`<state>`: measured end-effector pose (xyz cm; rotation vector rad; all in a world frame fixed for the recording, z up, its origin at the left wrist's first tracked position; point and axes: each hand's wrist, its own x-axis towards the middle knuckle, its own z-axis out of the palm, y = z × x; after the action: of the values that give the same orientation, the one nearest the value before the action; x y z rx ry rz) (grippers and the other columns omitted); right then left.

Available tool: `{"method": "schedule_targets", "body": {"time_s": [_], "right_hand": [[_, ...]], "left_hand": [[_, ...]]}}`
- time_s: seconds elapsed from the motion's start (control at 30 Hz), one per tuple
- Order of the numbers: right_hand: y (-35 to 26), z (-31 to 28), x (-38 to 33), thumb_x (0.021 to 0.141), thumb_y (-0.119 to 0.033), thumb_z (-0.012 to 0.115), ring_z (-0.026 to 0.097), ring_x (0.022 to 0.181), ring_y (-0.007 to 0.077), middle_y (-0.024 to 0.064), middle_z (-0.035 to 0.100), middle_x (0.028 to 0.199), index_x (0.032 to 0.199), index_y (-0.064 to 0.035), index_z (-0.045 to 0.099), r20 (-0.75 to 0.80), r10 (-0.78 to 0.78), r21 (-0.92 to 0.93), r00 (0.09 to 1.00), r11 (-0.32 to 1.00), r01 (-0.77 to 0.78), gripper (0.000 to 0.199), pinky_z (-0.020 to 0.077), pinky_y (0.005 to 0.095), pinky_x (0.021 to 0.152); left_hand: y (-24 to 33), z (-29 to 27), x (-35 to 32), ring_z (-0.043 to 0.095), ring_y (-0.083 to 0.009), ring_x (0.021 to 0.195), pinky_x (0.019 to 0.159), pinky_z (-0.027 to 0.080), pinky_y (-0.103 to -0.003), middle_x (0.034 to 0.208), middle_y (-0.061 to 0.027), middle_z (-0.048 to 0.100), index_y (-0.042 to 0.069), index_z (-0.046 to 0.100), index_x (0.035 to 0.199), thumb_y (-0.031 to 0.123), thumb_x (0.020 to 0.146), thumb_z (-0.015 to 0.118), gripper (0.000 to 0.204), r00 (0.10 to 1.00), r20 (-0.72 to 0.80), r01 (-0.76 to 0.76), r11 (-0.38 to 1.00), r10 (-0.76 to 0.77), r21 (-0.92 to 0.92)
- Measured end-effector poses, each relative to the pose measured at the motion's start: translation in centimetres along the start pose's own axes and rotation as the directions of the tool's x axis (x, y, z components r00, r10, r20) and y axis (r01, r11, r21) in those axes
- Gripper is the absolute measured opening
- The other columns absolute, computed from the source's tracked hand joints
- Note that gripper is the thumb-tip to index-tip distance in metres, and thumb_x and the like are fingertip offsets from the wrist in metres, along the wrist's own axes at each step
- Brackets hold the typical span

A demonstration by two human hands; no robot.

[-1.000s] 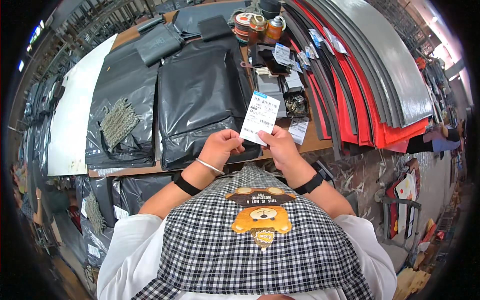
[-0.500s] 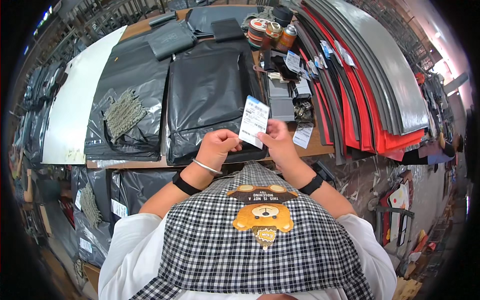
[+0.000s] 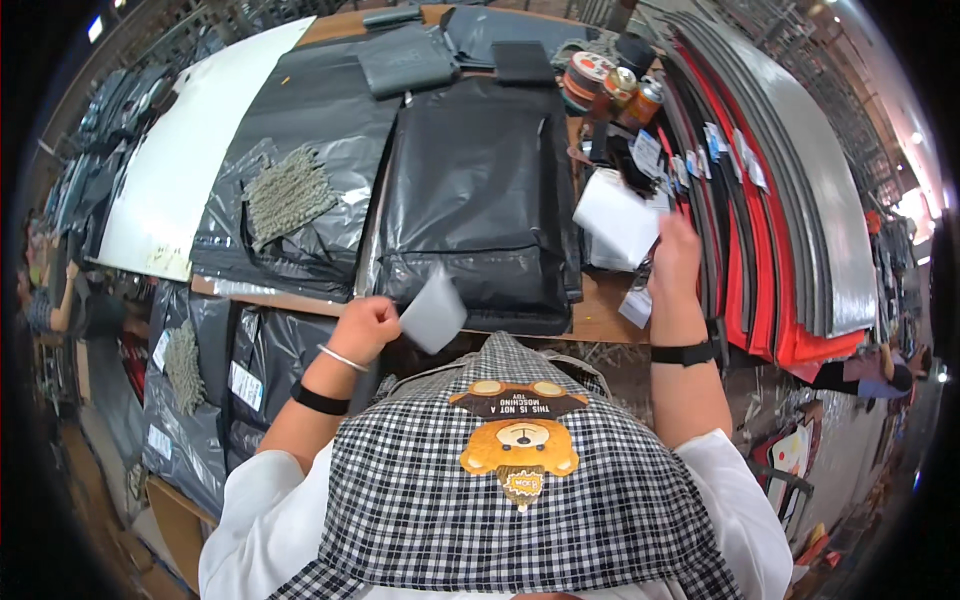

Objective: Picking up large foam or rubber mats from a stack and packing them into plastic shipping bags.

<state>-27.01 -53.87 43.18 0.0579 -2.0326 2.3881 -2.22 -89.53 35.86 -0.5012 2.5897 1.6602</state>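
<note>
My left hand (image 3: 366, 328) is closed by the table's front edge, its fingers pinching a greyish, blurred piece of backing paper (image 3: 434, 312) by one corner. My right hand (image 3: 677, 252) is raised to the right, shut on a white label (image 3: 618, 218) whose visible face looks blank. That label hangs over the boxes and small items on the right of the table and hides part of them. Between my hands lies a large flat parcel in black plastic (image 3: 468, 170). To its left is another black plastic parcel (image 3: 330, 110) with a grey-green shaggy textile piece (image 3: 290, 196) on top.
Red and dark grey sheets (image 3: 765, 260), some tagged, are stacked along the right side. Tape rolls (image 3: 587, 78) and an orange spray can (image 3: 643, 102) stand at the back right. A white board (image 3: 190, 160) lies far left. Below the table edge are more wrapped parcels (image 3: 190, 420).
My hands have moved apart, left hand to the left and right hand to the right. The single printed label between them is now two pieces, one in each hand.
</note>
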Motion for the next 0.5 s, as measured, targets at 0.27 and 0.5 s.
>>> {"method": "schedule_targets", "body": {"time_s": [0.27,0.5], "right_hand": [[20.6,9.3,-6.3,0.091,-0.035,0.056,0.047,0.126,0.0381,0.0254,0.051,0.133,0.129,0.0027,0.052,0.867,0.026,-0.491,0.498,0.221,0.843,0.054,0.0344,0.0441,0.108],[19.2,13.0,-2.7,0.092,-0.036,0.052,0.032,0.139,0.0317,0.0174,0.037,0.148,0.141,-0.0033,0.041,0.751,-0.075,-0.638,0.656,0.174,0.750,0.061,0.0234,0.0493,0.114]], "left_hand": [[-2.1,-1.2,-3.9,0.062,-0.0256,0.062,0.060,0.048,-0.035,0.068,-0.0140,0.064,0.002,0.067,0.078,0.017,0.073,0.065,0.016,0.969,0.017,0.236,0.937,-0.248,0.258],[-3.8,-0.8,0.7,0.064,-0.0351,0.083,0.076,0.051,-0.041,0.091,-0.0186,0.067,0.003,0.064,0.104,0.026,0.077,0.065,0.035,0.976,-0.184,0.180,0.902,-0.115,0.392]]}}
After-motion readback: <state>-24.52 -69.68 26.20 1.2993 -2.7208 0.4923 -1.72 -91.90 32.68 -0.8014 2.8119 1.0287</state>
